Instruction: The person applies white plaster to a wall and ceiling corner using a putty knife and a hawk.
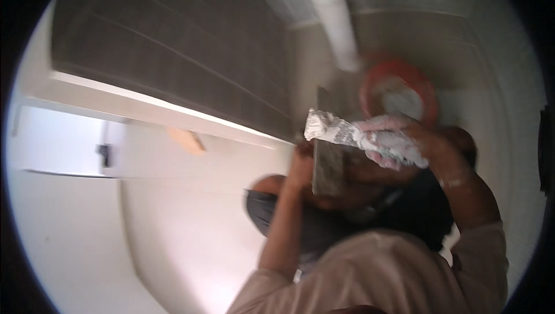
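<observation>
From where I stand, the grey board [328, 169] serves as the reference for all positions. The left hand [302, 166] is at the board's left edge and appears to grasp it; the fingers are partly hidden, so firmness of grip cannot be told. The right hand [396, 140], right of the board, is closed around the handle of a scraper [347, 133]. The scraper's blade extends across the board, loaded with white paste [315, 124]; whether blade and board touch cannot be told.

A red basin [426, 91] with pale contents stands beyond the board and to its right. A white pipe [332, 13] is beyond the board, and a dark tiled surface [173, 36] is to its left.

Possible faults: paste may drop beside the board if the blade, whose tip reaches past the board's left edge, is tilted. The handle may slip, since the right hand is itself coated (wet paste, in my judgement, lubricates). The board may tip if pressed hard away from the left hand.

Markings: no brand, label or writing is legible on or around the board; motion blur obscures fine detail.
</observation>
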{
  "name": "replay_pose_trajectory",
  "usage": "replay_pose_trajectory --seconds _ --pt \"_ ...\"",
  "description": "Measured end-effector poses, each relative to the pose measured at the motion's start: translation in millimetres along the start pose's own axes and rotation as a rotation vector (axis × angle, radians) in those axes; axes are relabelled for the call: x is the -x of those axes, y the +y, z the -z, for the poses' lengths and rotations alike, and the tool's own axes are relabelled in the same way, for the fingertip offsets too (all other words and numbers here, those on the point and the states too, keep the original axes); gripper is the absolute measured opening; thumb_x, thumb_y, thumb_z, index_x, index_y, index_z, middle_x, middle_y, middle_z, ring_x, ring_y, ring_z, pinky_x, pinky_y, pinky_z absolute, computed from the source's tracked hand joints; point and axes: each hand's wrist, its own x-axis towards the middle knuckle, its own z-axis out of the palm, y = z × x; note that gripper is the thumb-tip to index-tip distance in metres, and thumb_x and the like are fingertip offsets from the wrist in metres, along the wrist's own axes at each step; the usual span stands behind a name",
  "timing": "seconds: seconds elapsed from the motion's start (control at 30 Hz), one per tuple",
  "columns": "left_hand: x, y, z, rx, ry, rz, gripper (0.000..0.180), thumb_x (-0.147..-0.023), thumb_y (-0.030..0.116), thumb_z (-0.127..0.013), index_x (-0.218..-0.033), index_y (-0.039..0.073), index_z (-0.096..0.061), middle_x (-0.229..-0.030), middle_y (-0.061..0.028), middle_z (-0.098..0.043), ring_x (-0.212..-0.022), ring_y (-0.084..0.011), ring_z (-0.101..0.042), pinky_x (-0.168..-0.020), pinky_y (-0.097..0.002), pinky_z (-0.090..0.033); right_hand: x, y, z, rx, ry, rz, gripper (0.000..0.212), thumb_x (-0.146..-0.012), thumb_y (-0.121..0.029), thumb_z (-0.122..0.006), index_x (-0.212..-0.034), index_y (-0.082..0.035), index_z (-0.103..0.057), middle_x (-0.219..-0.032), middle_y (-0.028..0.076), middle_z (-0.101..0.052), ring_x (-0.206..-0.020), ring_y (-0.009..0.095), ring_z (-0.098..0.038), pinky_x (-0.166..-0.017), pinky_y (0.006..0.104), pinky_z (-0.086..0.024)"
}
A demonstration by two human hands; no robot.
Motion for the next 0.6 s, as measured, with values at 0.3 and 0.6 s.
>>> replay_pose_trajectory --seconds 0.3,0.6 --pt "147.2 -18.6 -14.6 0.799 0.156 0.776 0.049 -0.099 0.034 -0.045 -0.139 0.006 -0.046 -0.134 -0.0157 -0.054 -0.117 -0.0338 -0.055 -0.102 -0.0448 -0.044 -95.7 -39.8 -99.6 -0.762 -0.243 0.564 0.054 -0.096 -0.010 -0.049 -0.147 -0.001 -0.035 -0.094 0.016 -0.060 -0.072 0.020 -0.059 -0.060 0.0329 -0.049" --pt "134.8 59.1 -5.3 -0.531 -0.234 0.805 0.047 -0.098 0.027 -0.044 -0.140 0.007 -0.045 -0.137 -0.0148 -0.052 -0.120 -0.0317 -0.051 -0.104 -0.0427 -0.041 -154.6 -153.8 -149.9 -1.163 -0.373 0.771 0.022 -0.096 -0.010 -0.048 -0.117 -0.003 -0.049 -0.092 0.007 -0.055 -0.080 0.017 -0.059 -0.070 0.0365 -0.058"
